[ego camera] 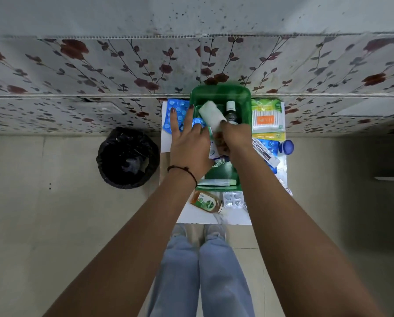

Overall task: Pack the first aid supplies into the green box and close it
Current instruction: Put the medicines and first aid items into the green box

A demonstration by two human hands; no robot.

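Observation:
The green box (221, 93) stands open on a small white table (234, 217) against the wall. My right hand (233, 139) is shut on a white bandage roll (212, 116) and holds it over the box's far part, beside a dark bottle (231, 112) standing inside. My left hand (188, 143) lies spread, fingers apart, over the box's left rim and a blue blister pack (176, 110). A white tube (216, 182) lies in the box's near end.
A Dettol bottle (206, 202) and a silver blister strip (233, 200) lie at the table's near edge. Cotton buds (268, 117), an ointment tube (265, 153) and a blue-capped bottle (287, 147) sit right of the box. A black-lined bin (127, 157) stands on the floor, left.

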